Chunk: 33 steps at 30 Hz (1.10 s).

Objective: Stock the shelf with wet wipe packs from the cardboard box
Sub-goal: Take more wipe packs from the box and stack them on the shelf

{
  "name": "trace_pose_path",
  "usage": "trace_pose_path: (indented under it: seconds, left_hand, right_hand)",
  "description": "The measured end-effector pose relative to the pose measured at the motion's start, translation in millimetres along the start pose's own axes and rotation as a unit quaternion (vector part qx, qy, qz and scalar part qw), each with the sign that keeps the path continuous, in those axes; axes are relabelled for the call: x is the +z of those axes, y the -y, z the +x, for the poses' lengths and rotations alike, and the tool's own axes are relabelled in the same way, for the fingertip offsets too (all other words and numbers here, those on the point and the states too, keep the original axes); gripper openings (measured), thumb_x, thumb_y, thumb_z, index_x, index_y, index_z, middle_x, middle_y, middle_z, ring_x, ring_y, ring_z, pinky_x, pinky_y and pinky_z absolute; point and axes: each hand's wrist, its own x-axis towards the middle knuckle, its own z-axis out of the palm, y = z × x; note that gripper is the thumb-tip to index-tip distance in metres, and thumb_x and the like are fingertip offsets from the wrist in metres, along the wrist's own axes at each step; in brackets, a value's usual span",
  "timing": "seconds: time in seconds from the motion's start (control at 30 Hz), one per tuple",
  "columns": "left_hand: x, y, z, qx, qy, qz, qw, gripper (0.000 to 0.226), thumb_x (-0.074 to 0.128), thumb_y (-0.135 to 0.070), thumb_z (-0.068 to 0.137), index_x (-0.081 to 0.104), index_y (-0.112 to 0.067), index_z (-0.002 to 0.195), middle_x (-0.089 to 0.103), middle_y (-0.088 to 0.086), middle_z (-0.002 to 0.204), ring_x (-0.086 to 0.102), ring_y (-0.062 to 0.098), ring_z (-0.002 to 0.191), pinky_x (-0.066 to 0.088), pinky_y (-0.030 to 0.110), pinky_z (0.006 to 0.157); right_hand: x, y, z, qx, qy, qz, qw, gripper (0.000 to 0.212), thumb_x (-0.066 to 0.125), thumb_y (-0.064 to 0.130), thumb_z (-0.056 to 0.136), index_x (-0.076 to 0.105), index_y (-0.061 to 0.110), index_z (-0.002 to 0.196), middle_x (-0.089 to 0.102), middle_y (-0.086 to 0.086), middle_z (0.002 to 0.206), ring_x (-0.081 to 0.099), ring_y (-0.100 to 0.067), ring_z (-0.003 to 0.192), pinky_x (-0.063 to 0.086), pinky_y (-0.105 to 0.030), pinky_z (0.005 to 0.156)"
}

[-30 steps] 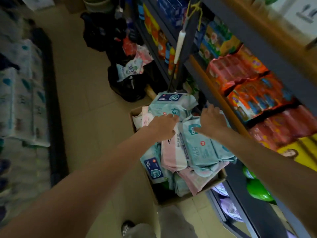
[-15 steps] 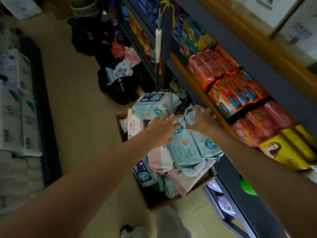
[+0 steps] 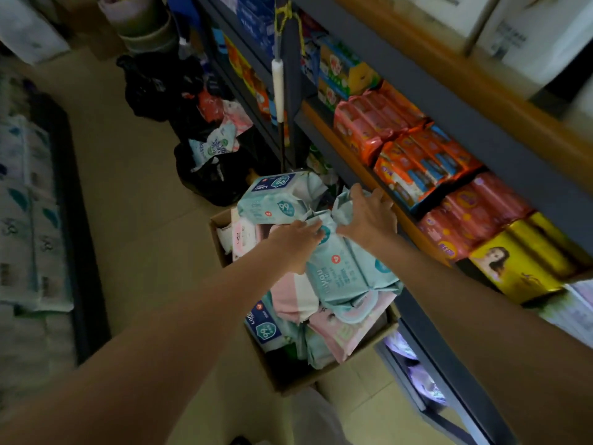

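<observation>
A cardboard box (image 3: 290,382) on the floor beside the shelf is piled with teal and pink wet wipe packs. My right hand (image 3: 369,215) grips the crumpled far end of a teal multi-pack (image 3: 345,271) lying on top of the pile. My left hand (image 3: 296,242) holds the same pack at its left edge, fingers curled over it. Another teal pack (image 3: 277,197) lies at the box's far end. The shelf (image 3: 362,168) to the right carries orange, red and yellow packs.
Black bags (image 3: 208,175) with loose packs sit on the floor beyond the box. A pole with a white grip (image 3: 278,88) leans on the shelf upright. Stacked tissue packs (image 3: 29,213) line the left side. Tiled floor runs between.
My right hand has closed on the far end of the teal pack and bunched its wrapping. My left hand moved onto the same pack. The view has shifted a little.
</observation>
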Motion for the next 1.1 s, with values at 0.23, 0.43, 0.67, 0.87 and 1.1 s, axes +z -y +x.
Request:
trace_pose_path:
  seconds: [0.23,0.43,0.67,0.87,1.1]
  left_hand:
    - [-28,7,-29,-0.030,-0.002,-0.249,0.968,0.081,0.063,-0.021,0.087,0.012,-0.014,0.150,0.015,0.005,0.157,0.025,0.022,0.141,0.028,0.030,0.111]
    - [-75,61,-167,0.044,-0.104,-0.665,0.738,0.071,0.067,-0.011,0.084,0.031,-0.022,0.144,0.045,-0.004,0.144,0.045,0.015,0.130,0.034,0.036,0.112]
    - [-60,112,-412,0.024,-0.351,-0.729,0.588,0.037,0.067,-0.011,0.080,0.057,-0.018,0.115,0.073,-0.005,0.104,0.068,0.014,0.099,0.057,0.025,0.077]
    - [-20,116,-626,-0.228,-0.710,-0.487,0.456,0.088,0.086,-0.032,0.040,0.051,-0.012,0.118,0.063,0.008,0.119,0.063,0.024,0.106,0.053,0.044,0.091]
    - [55,80,-825,-0.600,-0.570,0.318,0.462,0.080,0.062,-0.060,0.067,0.040,-0.016,0.131,0.052,0.012,0.119,0.040,0.030,0.105,0.038,0.046,0.089]
  right_hand:
    - [-90,27,-48,-0.101,-0.151,0.021,0.983,0.075,0.073,0.038,0.074,0.031,0.016,0.131,0.036,-0.020,0.131,0.044,-0.043,0.116,0.044,-0.044,0.083]
    - [-191,113,-110,-0.295,-0.155,0.193,0.923,0.047,0.074,0.033,0.072,0.044,0.017,0.105,0.049,0.005,0.093,0.048,-0.017,0.089,0.035,-0.028,0.064]
    - [-243,286,-237,-0.460,0.036,0.470,0.753,0.031,0.069,0.011,0.078,0.050,0.032,0.091,0.058,-0.004,0.094,0.060,-0.018,0.082,0.051,-0.033,0.072]
    - [-249,442,-389,-0.540,0.134,0.489,0.672,0.044,0.066,0.029,0.082,0.046,0.023,0.121,0.056,0.001,0.115,0.059,-0.018,0.104,0.051,-0.039,0.090]
    - [-199,530,-531,-0.478,0.552,0.527,0.434,0.070,0.058,0.059,0.073,0.051,0.015,0.127,0.055,-0.015,0.127,0.059,-0.032,0.110,0.053,-0.046,0.086]
